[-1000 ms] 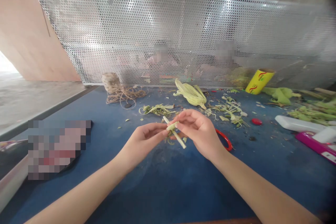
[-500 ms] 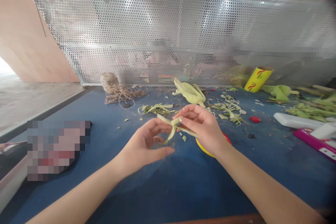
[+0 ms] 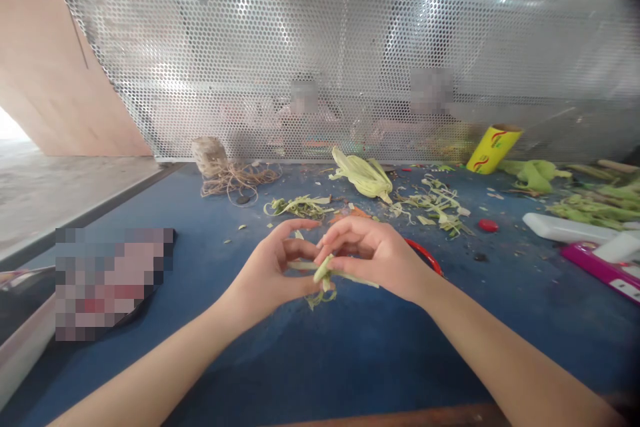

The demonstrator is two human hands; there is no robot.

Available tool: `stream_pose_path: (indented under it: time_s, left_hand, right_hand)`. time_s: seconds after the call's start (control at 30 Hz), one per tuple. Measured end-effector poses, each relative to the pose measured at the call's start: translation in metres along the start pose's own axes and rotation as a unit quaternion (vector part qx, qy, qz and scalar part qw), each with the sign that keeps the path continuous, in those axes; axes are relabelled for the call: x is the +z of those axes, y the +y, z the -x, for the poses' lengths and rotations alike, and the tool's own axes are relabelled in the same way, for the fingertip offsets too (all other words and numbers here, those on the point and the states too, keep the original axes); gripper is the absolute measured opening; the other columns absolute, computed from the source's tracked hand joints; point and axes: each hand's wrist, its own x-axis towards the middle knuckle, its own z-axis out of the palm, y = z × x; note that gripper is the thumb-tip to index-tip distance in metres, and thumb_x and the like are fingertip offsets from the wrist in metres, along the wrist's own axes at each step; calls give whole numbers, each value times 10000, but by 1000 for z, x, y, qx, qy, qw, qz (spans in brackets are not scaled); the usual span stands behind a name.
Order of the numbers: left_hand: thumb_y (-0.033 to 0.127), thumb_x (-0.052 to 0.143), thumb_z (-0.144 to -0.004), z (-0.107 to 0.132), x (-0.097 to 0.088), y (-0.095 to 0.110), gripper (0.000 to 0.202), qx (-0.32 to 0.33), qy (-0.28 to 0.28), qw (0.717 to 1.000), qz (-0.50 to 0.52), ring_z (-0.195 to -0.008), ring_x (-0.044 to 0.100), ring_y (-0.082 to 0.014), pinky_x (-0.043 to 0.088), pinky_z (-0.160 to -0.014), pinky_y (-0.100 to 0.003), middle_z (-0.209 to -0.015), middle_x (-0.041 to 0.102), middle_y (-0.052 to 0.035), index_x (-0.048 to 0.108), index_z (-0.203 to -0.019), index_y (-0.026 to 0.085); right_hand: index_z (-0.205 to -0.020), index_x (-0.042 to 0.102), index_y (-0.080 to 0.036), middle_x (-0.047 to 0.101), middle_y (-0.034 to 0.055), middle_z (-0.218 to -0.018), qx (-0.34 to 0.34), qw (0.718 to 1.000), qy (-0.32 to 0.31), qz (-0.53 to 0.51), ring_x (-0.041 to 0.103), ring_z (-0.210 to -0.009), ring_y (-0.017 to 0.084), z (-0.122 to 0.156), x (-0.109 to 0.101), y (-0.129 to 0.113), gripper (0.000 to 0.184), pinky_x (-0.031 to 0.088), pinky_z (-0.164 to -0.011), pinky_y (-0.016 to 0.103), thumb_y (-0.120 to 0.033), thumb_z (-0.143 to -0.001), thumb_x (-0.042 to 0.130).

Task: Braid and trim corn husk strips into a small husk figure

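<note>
Husk strip [image 3: 324, 271], pale green and folded over on itself, sits between the two hands above the blue tabletop [image 3: 300, 367], with a loose end out to each side and a frayed tail hanging below. Half a second ago the left hand [image 3: 273, 270] had its thumb swung well clear; now that thumb has come up close under the fold, its fingers curved in a half-open C, though whether they truly grip the left end cannot be told. The right hand [image 3: 383, 257] pinches the fold between thumb and fingertips, nearly closed. The fold has also turned and dropped lower between the hands. Both hands now being at the piece, the folding looks to be in progress, and the free ends suggest it is not yet secured. Beyond, the corn husk [image 3: 363, 177] and the curled shreds [image 3: 300, 205] lie as they did.
</note>
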Motion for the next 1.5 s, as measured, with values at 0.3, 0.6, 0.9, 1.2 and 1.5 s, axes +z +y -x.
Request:
stream_pose_path:
  time_s: [0.3, 0.6, 0.9, 1.2, 1.5]
  left_hand:
    - [154, 740, -569, -2, 4, 2, 635, 4, 52, 996, 71, -640, 657, -180, 530, -633, -290, -705, 669, -11, 422, -1118, 175]
    - [202, 729, -580, 1, 8, 4, 704, 27, 138, 990, 31, -610, 615, -147, 509, -596, -267, -694, 620, 10, 391, -1198, 176]
    - [232, 692, -620, 3, 8, -2, 595, 55, 143, 981, -120, -686, 622, -163, 497, -698, -298, -714, 618, 15, 428, -1152, 204]
    - [284, 764, -535, 1, 1, 1, 954, -1, 122, 985, -119, -624, 584, -158, 442, -598, -281, -702, 653, 4, 257, -1340, 209]
    - [164, 773, -515, 4, 10, 5, 992, -7, 138, 988, 69, -628, 647, -169, 515, -677, -321, -638, 674, 25, 229, -1344, 189]
  right_hand:
    - [-820, 591, -212, 659, 17, -888, -32, 995, 90, 28, 638, -853, 150, -2, 6, -3, 102, 526, -739, 280, -203, -726, 629]
    - [-782, 579, -190, 704, 36, -824, 61, 981, 158, -89, 669, -796, 183, -3, 10, 4, 209, 540, -738, 317, -242, -634, 717]
    - [-769, 567, -199, 698, 22, -806, 56, 983, 169, -44, 664, -704, 156, -2, 22, 8, 131, 547, -608, 266, -201, -677, 661]
    - [-810, 591, -227, 684, -1, -832, -43, 986, 110, 116, 656, -800, 154, 1, 20, 6, 137, 533, -726, 280, -125, -720, 583]
    - [-815, 603, -246, 691, -16, -834, -40, 980, 134, 142, 666, -803, 159, 2, 18, 4, 125, 544, -733, 274, -160, -723, 603]
